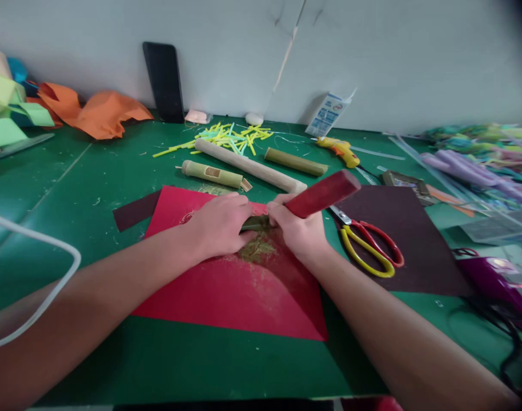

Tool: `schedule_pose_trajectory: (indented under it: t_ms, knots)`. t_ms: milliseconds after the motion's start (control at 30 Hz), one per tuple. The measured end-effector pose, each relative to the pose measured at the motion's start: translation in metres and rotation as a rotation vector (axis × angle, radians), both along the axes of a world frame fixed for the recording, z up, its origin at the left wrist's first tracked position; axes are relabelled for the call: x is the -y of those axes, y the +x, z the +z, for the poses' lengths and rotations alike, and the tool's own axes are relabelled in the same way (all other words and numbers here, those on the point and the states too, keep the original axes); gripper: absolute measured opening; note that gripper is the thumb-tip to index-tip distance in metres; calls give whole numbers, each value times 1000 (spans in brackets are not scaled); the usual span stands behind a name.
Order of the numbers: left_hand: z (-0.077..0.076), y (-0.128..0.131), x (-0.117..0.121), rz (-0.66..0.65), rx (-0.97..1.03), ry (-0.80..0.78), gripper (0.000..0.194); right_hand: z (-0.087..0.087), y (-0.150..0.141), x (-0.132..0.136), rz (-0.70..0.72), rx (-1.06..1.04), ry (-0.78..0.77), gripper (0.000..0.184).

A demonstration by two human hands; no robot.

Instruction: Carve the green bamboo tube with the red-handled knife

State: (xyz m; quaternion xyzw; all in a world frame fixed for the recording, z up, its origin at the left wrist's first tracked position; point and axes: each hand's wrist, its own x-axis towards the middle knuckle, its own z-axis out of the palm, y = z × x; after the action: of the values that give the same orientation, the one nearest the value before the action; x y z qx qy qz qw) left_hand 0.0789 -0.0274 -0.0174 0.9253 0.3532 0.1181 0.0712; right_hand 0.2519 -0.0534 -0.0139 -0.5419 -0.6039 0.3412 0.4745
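Observation:
My left hand (224, 225) is closed on a short dark green piece of bamboo (256, 222), pressing it down over a red sheet (201, 291). Wrapped in my right hand (301, 234) is a tool with a thick red handle (325, 193), its butt end pointing up and to the right. The tool's working end is hidden by my fingers, close to the bamboo. Greenish bamboo shavings (257, 251) lie on the sheet just below both hands.
Beyond my hands lie a notched bamboo tube (213, 174), a wooden rod (248, 165) and another bamboo tube (296, 162). Scissors (368, 245) rest on dark paper (419, 245) to the right. A yellow glue gun (338, 150) and a leaning phone (163, 83) are farther back.

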Motion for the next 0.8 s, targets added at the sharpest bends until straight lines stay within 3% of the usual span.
schedule_pose_trajectory:
  t_ms: [100,533,800]
  knots:
    - [-2,-1,-1,-5,12,22,24,-2,-1,-4,-61,-17,60,28]
    - [-5,1,1,-20,26,124,27,-2,-5,-7,-64,44,79,27]
    - [-2,2,2,-5,-34,54,31,-2,-5,-10,-46,61,87,27]
